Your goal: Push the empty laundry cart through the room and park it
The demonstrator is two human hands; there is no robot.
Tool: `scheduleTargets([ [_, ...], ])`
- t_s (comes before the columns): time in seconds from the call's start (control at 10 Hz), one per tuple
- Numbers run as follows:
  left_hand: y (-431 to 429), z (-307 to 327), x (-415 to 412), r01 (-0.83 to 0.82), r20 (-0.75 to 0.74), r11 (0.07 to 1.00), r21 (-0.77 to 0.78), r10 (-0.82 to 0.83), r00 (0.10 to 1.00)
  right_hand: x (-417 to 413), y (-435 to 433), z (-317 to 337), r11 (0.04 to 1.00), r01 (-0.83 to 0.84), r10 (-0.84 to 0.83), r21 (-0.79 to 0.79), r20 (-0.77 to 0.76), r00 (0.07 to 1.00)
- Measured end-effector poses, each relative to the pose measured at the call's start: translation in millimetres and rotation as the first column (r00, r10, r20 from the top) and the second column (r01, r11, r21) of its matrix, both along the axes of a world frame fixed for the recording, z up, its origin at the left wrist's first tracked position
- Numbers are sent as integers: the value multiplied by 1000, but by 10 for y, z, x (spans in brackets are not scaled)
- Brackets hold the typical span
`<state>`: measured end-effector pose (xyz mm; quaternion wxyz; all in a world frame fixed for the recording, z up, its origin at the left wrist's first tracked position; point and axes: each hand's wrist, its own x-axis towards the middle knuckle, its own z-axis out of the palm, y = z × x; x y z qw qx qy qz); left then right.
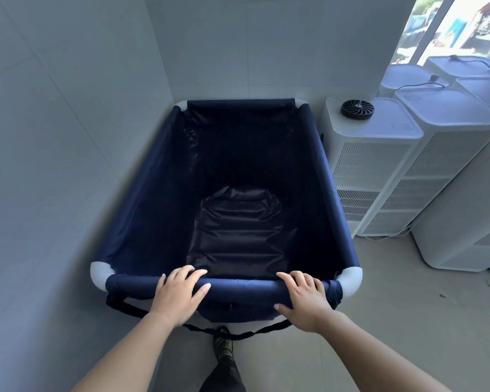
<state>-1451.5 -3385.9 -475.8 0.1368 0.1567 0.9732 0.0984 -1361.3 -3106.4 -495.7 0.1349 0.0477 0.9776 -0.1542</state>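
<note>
The laundry cart [334, 193] is a deep navy fabric bin on a frame with white corner joints, and nothing lies inside it. It stands in the corner of the room, its far end near the back wall and its left side along the left wall. My left hand [178, 292] rests over the near rim bar with fingers curled onto it. My right hand [304, 297] lies on the same bar toward the right corner, fingers draped over the top and thumb below.
White air purifiers [374, 165] stand in a row just right of the cart, one with a small black fan [357, 109] on top. A dark strap [238, 333] hangs below the near rim. My foot [223, 349] is on the pale tiled floor.
</note>
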Motion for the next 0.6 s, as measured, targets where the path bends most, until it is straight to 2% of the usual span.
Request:
scheduleTargets([
  [0.4, 67, 108, 355, 57, -117, 998, 32, -53, 992, 138, -111, 211, 998, 60, -57, 21, -122, 991],
  [0.6, 98, 327, 482, 76, -258, 989, 130, -40, 965, 171, -270, 413, 999, 23, -28, -24, -230, 973],
])
